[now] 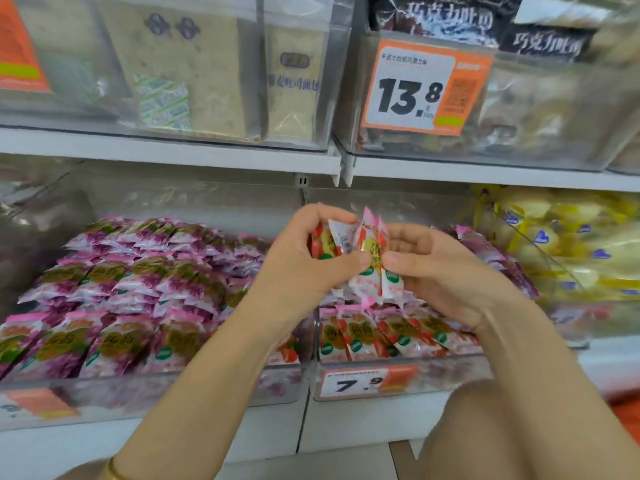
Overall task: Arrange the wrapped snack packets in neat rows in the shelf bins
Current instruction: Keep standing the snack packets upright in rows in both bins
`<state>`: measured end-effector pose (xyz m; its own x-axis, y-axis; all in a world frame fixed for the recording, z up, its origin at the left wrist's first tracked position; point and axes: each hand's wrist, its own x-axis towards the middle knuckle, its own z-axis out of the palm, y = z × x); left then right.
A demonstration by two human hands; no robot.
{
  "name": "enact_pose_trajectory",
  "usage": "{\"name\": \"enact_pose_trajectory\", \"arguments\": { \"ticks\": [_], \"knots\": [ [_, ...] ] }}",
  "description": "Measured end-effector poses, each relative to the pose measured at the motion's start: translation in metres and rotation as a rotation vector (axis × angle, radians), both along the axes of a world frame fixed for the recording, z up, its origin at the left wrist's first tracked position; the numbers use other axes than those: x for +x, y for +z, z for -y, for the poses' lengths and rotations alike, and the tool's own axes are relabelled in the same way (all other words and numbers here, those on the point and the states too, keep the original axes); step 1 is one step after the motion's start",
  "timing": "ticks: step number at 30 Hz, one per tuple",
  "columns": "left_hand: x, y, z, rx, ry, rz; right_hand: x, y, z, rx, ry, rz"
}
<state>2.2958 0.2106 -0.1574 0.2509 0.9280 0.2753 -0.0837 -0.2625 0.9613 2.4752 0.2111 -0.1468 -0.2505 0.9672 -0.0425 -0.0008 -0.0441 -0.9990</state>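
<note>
Two hands meet in front of the lower shelf (346, 427), and between them stands a small bunch of red-and-white snack packets (369, 258), upright with the pink crimped ends on top. The left hand (304, 261) curls round the bunch from the left, with its thumb pressed on the front of the packets and its fingers bent over their tops. The right hand (440, 271) closes on the bunch from the other side, thumb on the front and fingers curled behind. The two thumbs nearly touch across the front packet.

The bunch is held in the air over the right bin (433, 372), towards its left wall. Along that bin's front edge lies a front row of red packets (381, 337), leaning side by side just below the hands. A price tag reading 7.9 (367, 382) sits on the bin's front wall. Past the right hand, some pink-and-purple wrappers (485, 247) show near the bin's right side.

The left bin (173, 386) beside it is filled with purple packets (138, 289) in rows from front to back, and the left forearm crosses its front right corner. A gold bracelet (114, 471) circles that arm low down. Further right lie yellow packs (571, 244) with blue hearts. On the upper shelf (173, 150), clear bins hold pale and dark packs behind an orange tag reading 13.8 (415, 88).
</note>
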Motion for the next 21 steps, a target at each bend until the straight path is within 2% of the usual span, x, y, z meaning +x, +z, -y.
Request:
{"name": "enact_pose_trajectory", "arguments": {
  "ticks": [3,9,15,16,18,21],
  "knots": [
    [0.023,-0.002,0.002,0.102,0.065,-0.144,0.017,-0.003,0.005,0.019,-0.06,-0.149],
    [0.039,-0.007,-0.004,0.151,0.157,-0.273,0.023,-0.009,0.003,0.046,-0.19,-0.208],
    [0.047,-0.01,-0.006,0.08,0.25,-0.179,0.04,-0.014,-0.007,0.0,-0.368,-0.335],
    [0.048,-0.011,-0.007,0.076,0.282,-0.162,0.048,-0.014,-0.008,-0.003,-0.414,-0.298],
    [0.051,-0.011,-0.009,0.081,0.332,-0.147,0.061,-0.017,-0.006,-0.018,-0.448,-0.078],
    [0.057,-0.013,-0.012,0.049,0.348,-0.135,0.059,-0.028,-0.001,-0.085,-0.345,0.272]
  ]
}}
